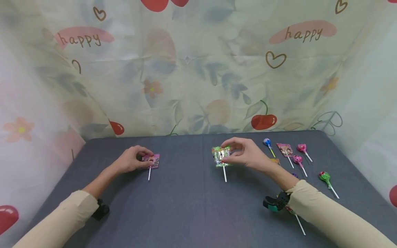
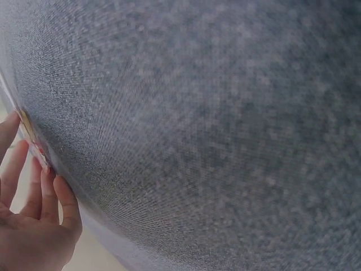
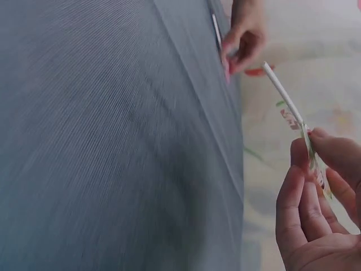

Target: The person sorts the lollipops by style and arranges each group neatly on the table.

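Note:
On the left part of the table, my left hand holds a flat lollipop in a pink wrapper between thumb and fingers, its white stick pointing toward me. That lollipop lies at the table surface. My right hand pinches a flat lollipop in a green, shiny wrapper by its edges, near the middle of the table. In the right wrist view this green-wrapped lollipop is raised off the table, with its white stick sticking out. The left wrist view shows only a sliver of the pink-wrapped lollipop, at the fingertips.
Several lollipops lie at the right: a blue one, a flat pink one, two round pink ones and a green one. Others are partly hidden beneath my right forearm. A patterned curtain stands behind the grey table.

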Demonstrator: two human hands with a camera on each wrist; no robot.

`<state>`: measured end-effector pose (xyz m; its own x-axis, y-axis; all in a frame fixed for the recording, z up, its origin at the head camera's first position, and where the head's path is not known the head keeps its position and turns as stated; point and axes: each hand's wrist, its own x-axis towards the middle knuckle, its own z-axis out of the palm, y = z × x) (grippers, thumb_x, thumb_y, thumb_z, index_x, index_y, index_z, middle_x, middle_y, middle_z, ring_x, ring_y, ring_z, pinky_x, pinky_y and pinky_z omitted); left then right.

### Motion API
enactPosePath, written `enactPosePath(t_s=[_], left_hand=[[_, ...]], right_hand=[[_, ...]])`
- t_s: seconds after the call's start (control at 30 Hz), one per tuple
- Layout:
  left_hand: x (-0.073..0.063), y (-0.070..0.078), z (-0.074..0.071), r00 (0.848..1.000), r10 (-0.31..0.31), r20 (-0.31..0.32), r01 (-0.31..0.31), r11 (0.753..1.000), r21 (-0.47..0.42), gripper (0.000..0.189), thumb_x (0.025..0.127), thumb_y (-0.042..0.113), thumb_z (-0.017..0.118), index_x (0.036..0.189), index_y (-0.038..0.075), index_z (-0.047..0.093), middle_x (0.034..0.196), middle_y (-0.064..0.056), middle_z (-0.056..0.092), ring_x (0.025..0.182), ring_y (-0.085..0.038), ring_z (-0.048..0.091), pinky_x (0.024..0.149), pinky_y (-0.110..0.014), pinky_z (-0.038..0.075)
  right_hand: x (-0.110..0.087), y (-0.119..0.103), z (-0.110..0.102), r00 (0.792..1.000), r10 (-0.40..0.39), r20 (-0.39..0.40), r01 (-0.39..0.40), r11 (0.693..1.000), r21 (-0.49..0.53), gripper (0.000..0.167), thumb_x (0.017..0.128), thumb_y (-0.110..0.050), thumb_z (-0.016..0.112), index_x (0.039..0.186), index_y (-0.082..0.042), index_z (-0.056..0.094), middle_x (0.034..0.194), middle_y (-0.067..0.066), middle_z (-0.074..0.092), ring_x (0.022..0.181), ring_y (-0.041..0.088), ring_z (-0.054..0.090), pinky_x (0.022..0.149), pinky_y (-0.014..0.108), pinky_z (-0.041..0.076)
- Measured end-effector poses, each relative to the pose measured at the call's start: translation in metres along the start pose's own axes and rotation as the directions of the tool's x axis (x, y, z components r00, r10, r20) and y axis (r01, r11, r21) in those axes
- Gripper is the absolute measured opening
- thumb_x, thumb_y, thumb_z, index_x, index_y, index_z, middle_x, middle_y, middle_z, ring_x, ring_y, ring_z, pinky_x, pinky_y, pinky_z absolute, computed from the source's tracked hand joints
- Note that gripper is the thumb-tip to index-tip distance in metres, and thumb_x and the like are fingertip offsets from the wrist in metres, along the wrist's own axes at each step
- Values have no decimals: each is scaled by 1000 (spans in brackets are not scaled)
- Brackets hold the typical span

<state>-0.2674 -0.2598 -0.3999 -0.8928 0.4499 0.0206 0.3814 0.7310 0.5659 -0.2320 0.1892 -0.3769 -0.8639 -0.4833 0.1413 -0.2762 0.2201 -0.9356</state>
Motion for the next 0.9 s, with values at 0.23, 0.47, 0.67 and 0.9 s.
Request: enactPosePath(t_s=[0.23,0.47,0.67,0.9], left_hand=[[0,-1,0,1000,8,-2,-8,1000,6,41,88,29,82,120,5,73,116,-14,65,104,-32,57,87,-51,44],[0,0,0,1000,12,-6,-12,1000,13,41,88,29,83,119,5,73,115,-14,65,104,-32,59,88,-53,45],[1,2,1,1000,6,-5,-6,1000,23,40,87,29,83,118,5,73,114,-14,65,104,-32,58,88,-52,44],[3,0,1,1000,-8,2,8,1000,27,40,88,29,82,119,6,73,114,-14,65,104,-32,57,88,-52,43]], right_hand=[[41,6,50,998,-19,57,17,999,35,41,84,-3,84,122,-2,68,100,15,68,76,27,69,70,38,54],[66,10,86,997,-9,78,0,993,121,41,81,3,83,120,4,67,88,16,66,70,21,66,70,48,57],[81,10,104,997,50,67,-62,979,193,43,83,4,82,122,4,66,92,18,69,75,26,69,72,50,57],[98,11,121,994,92,53,-101,971,215,42,84,2,82,123,4,67,90,18,68,71,25,69,70,46,58]])
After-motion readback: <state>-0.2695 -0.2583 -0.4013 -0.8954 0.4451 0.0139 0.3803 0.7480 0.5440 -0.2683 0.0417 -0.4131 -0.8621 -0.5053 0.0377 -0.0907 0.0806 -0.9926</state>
